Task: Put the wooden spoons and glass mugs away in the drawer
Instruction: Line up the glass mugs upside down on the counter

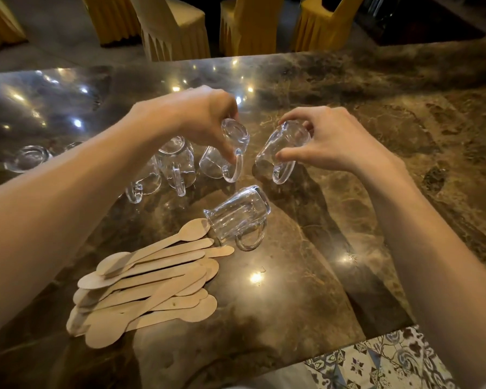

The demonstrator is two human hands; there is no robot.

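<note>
My left hand (205, 119) grips a clear glass mug (229, 147) by its base, tilted with the handle hanging down. My right hand (323, 138) holds a second glass mug (281, 153) the same way, also tilted. Both mugs hover just above the dark marble counter (348, 113). A third mug (237, 216) lies on its side in front of them. Two mugs (174, 164) stand upside down to the left, and another mug (28, 158) sits at the far left, partly behind my left forearm. A pile of several wooden spoons (149, 282) lies near the front left.
The counter's near edge runs along the bottom right, above a patterned tile floor (382, 363). Chairs with yellow covers (177, 26) stand beyond the far edge. No drawer is in view.
</note>
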